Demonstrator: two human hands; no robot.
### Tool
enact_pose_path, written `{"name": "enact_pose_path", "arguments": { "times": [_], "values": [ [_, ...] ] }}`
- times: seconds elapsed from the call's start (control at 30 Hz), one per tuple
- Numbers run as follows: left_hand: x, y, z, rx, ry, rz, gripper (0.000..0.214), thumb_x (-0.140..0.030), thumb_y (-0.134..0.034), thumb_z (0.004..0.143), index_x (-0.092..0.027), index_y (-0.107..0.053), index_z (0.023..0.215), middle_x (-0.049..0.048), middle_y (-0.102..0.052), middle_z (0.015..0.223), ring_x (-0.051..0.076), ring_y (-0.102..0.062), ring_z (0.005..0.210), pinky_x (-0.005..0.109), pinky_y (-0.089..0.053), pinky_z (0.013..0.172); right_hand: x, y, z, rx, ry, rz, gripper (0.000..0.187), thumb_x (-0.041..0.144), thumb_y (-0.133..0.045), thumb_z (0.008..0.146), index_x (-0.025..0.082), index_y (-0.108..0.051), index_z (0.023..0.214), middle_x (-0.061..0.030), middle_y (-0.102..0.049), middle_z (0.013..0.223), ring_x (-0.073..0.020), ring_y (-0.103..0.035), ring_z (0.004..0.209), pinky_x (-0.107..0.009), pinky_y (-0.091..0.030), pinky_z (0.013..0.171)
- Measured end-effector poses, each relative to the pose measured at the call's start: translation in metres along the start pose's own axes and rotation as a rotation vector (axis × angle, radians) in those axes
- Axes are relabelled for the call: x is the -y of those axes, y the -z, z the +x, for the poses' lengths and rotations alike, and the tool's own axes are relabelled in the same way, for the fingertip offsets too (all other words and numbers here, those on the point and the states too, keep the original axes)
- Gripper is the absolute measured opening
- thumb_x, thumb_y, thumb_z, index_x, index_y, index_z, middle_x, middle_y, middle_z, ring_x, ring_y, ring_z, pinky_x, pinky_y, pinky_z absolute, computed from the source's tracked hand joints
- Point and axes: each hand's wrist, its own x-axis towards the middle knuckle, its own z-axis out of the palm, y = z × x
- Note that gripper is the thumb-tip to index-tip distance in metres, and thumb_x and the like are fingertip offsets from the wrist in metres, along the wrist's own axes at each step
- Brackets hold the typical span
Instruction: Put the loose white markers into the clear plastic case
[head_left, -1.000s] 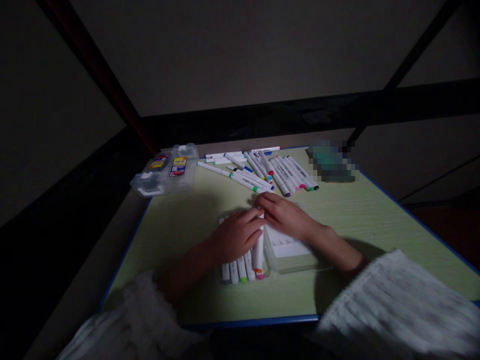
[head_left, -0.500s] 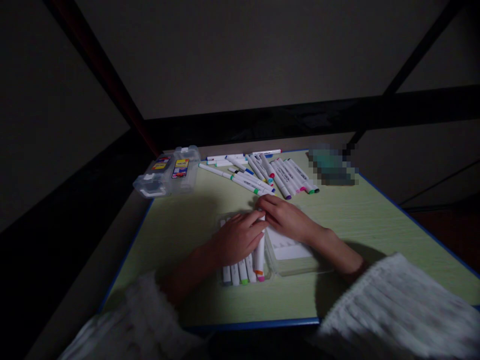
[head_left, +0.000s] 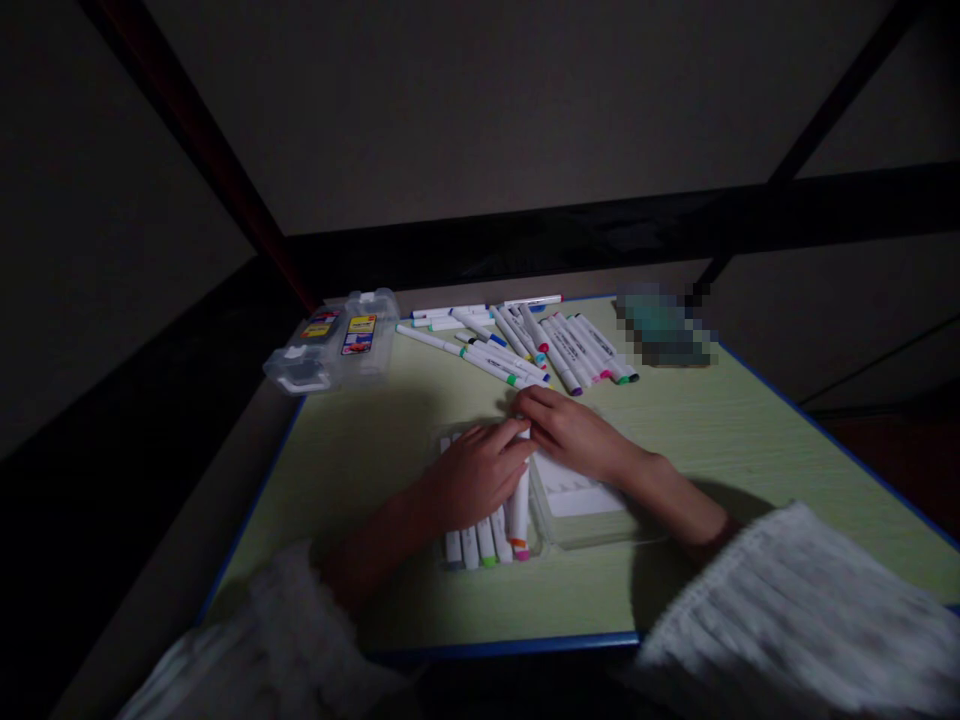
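My left hand [head_left: 474, 473] lies palm down on a row of white markers [head_left: 486, 543] with coloured caps, packed side by side in a clear case. Its fingers are stretched flat over them. My right hand [head_left: 574, 432] rests beside it, fingertips meeting the left hand's at the far end of the row, on a marker [head_left: 520, 500] at the row's right edge. Under my right wrist lies the clear lid [head_left: 581, 505] of the case with a white sheet in it.
Several loose markers [head_left: 525, 345] are scattered at the far side of the pale green table [head_left: 712, 430]. A clear plastic box [head_left: 334, 340] with stickers sits at the far left corner. A blurred green thing [head_left: 664, 325] lies far right. The room is dark.
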Motion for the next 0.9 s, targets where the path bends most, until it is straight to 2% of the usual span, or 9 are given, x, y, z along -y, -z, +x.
{"name": "enact_pose_path", "arguments": {
  "times": [0.9],
  "values": [
    [-0.0006,-0.0011,0.0002,0.016,-0.004,0.058,0.023,-0.016,-0.037,0.085,-0.015,-0.053,0.102,0.0105,-0.051,0.111,0.021,-0.053,0.097,0.035,-0.045,0.084,-0.0018,-0.0021,0.0001,0.001,0.007,-0.011,0.009,0.013,-0.041,0.084,0.016,-0.049,0.088,-0.0080,-0.051,0.092,-0.0183,-0.049,0.088,-0.032,-0.043,0.076]
  ]
}}
